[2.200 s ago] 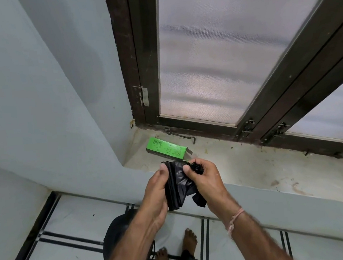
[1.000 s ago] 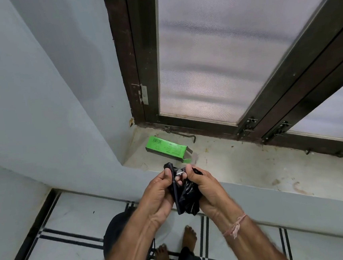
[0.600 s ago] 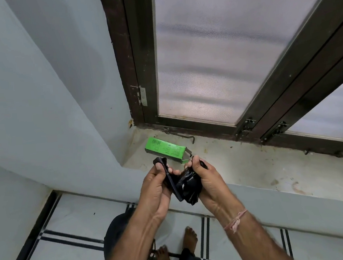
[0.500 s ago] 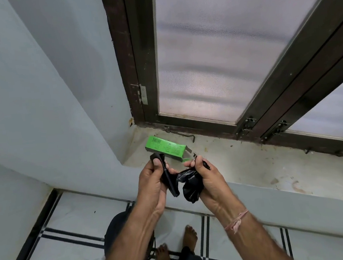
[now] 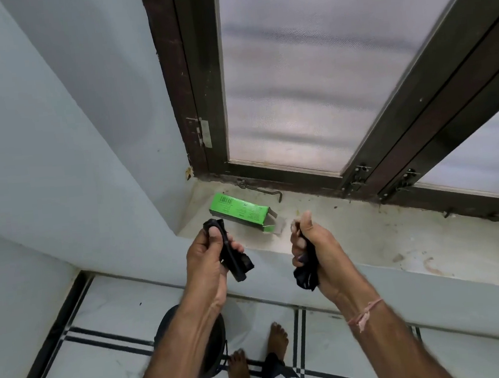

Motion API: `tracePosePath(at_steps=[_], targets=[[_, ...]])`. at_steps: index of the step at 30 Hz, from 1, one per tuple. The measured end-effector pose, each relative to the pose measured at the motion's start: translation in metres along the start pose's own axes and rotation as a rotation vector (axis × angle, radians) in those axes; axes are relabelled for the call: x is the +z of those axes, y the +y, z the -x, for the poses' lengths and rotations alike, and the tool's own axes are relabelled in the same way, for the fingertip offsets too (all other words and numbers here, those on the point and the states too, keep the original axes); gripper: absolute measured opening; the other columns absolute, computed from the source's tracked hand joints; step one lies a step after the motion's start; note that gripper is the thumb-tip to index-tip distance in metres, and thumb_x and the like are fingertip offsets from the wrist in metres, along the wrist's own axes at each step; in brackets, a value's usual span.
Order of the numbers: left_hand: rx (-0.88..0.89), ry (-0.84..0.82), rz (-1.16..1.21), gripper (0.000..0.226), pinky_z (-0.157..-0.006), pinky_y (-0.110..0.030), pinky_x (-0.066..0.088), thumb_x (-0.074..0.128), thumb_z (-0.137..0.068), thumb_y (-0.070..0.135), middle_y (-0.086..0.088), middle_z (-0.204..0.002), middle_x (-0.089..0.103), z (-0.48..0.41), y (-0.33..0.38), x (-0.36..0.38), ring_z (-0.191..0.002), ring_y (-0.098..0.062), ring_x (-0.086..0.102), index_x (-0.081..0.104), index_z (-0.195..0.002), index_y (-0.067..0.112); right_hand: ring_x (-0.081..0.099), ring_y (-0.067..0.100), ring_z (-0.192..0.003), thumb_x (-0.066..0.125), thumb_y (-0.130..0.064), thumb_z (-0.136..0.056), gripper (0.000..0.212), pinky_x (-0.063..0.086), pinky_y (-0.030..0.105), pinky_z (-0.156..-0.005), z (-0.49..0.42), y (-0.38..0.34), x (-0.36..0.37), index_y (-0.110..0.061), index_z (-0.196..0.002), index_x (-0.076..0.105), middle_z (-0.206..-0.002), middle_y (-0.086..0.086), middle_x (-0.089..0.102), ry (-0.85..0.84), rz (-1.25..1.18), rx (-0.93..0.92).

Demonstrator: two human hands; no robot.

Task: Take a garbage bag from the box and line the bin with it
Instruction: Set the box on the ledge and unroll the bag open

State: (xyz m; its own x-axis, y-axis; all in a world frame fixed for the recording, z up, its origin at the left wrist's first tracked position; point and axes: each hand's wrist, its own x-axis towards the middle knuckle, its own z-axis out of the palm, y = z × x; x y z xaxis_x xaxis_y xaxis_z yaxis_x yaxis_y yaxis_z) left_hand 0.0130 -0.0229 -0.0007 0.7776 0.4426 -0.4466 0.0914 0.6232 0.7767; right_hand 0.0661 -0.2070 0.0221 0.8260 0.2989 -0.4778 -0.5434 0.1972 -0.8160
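Observation:
A green garbage-bag box (image 5: 240, 213) lies on the window sill (image 5: 367, 238), its flap open toward the right. My left hand (image 5: 208, 261) is closed on a folded black stack of garbage bags (image 5: 234, 258). My right hand (image 5: 314, 249) grips a separate crumpled black garbage bag (image 5: 305, 276), whose end hangs below my fist. The two black pieces are apart, with a gap between my hands. The dark round bin (image 5: 216, 342) stands on the floor below, mostly hidden by my left forearm.
A dark-framed window with frosted glass (image 5: 308, 78) rises behind the sill. A metal window hook (image 5: 260, 189) lies by the frame. Pale wall stands to the left. My bare feet (image 5: 257, 360) rest on white tiles with black stripes.
My hands were together on one black bundle. They have pulled apart sideways, and the bundle has split into a piece in each hand.

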Motion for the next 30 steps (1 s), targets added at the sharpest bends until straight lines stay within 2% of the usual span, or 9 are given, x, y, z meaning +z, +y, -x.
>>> tracePosePath(at_steps=[3,5,7,9,16,19,24,27,30], targets=[[-0.046,-0.062,-0.009,0.016,-0.072,-0.031,0.063,0.052,-0.105,0.02,-0.01,-0.087,0.076,0.003,-0.006,0.009,-0.081,-0.021,0.077,0.058,-0.109,0.005,0.035,0.011,-0.053,0.047,-0.061,-0.1,0.055,0.041,0.023,-0.051,0.007,0.008,0.007,-0.014,-0.07,0.048,-0.064,-0.001,0.041,0.014,0.178,-0.006],[-0.072,-0.072,0.054,0.026,-0.075,-0.03,0.063,0.053,-0.104,0.014,-0.02,-0.101,0.077,-0.002,-0.01,0.014,-0.092,-0.024,0.078,0.054,-0.122,-0.005,0.05,0.009,-0.063,0.06,-0.055,-0.094,0.044,0.053,0.025,-0.059,0.009,0.014,0.008,-0.012,-0.09,0.061,-0.083,0.006,0.056,-0.019,0.325,-0.067],[-0.094,-0.046,0.126,0.032,-0.082,-0.032,0.063,0.054,-0.103,0.009,-0.026,-0.114,0.073,-0.007,-0.012,0.017,-0.101,-0.025,0.076,0.051,-0.131,-0.008,0.059,0.008,-0.077,0.071,-0.05,-0.09,0.031,0.057,0.024,-0.064,0.012,0.016,0.008,-0.032,-0.115,0.068,-0.101,0.008,0.062,-0.128,0.489,-0.069],[-0.095,-0.029,0.195,0.023,-0.087,-0.035,0.063,0.052,-0.102,0.001,-0.02,-0.108,0.074,-0.01,-0.016,0.022,-0.104,-0.025,0.075,0.052,-0.125,0.004,0.06,0.006,-0.075,0.078,-0.042,-0.089,0.034,0.054,0.02,-0.06,0.011,0.016,0.008,-0.042,-0.122,0.068,-0.101,0.005,0.068,-0.161,0.522,-0.066],[-0.06,0.01,0.102,0.018,-0.086,-0.028,0.061,0.059,-0.095,-0.006,-0.016,-0.1,0.075,-0.017,-0.024,0.043,-0.105,-0.028,0.069,0.055,-0.1,0.011,0.058,0.015,-0.059,0.072,-0.018,-0.096,0.013,0.048,0.024,-0.048,-0.011,0.016,-0.005,-0.016,-0.108,0.076,-0.092,0.02,0.075,0.054,0.246,-0.092],[0.123,0.062,-0.311,0.017,-0.098,-0.035,0.055,0.07,-0.095,0.021,-0.006,-0.118,0.072,-0.026,-0.024,0.045,-0.118,-0.024,0.065,0.06,-0.109,0.02,0.063,0.014,-0.058,0.07,-0.011,-0.097,0.011,0.047,0.02,-0.046,-0.023,0.011,-0.019,-0.009,-0.105,0.076,-0.082,0.017,0.073,0.101,0.181,-0.112],[0.625,-0.095,-1.454,0.068,-0.113,-0.049,0.031,0.077,-0.083,0.048,0.002,-0.16,0.037,-0.083,-0.014,0.019,-0.152,-0.025,0.023,0.049,-0.144,0.036,0.051,0.012,-0.047,0.066,-0.008,-0.099,0.014,0.05,0.02,-0.046,-0.046,0.002,-0.053,-0.006,-0.109,0.075,-0.068,0.014,0.067,0.251,0.089,-0.089],[0.565,-0.231,-1.721,0.07,-0.116,-0.058,0.025,0.082,-0.078,0.046,-0.003,-0.164,0.032,-0.11,-0.016,0.014,-0.155,-0.032,0.012,0.054,-0.141,0.038,0.051,0.012,-0.045,0.065,-0.009,-0.1,0.014,0.051,0.022,-0.047,-0.057,0.0,-0.062,-0.003,-0.11,0.074,-0.068,0.014,0.067,0.272,0.088,-0.08],[0.576,-0.247,-1.686,0.062,-0.102,-0.054,0.046,0.087,-0.073,0.039,-0.005,-0.143,0.05,-0.119,-0.017,0.013,-0.143,-0.031,0.031,0.063,-0.131,0.035,0.056,0.01,-0.047,0.069,-0.008,-0.098,0.011,0.053,0.022,-0.047,-0.064,0.003,-0.066,-0.001,-0.105,0.071,-0.071,0.017,0.067,0.296,0.116,-0.082]])
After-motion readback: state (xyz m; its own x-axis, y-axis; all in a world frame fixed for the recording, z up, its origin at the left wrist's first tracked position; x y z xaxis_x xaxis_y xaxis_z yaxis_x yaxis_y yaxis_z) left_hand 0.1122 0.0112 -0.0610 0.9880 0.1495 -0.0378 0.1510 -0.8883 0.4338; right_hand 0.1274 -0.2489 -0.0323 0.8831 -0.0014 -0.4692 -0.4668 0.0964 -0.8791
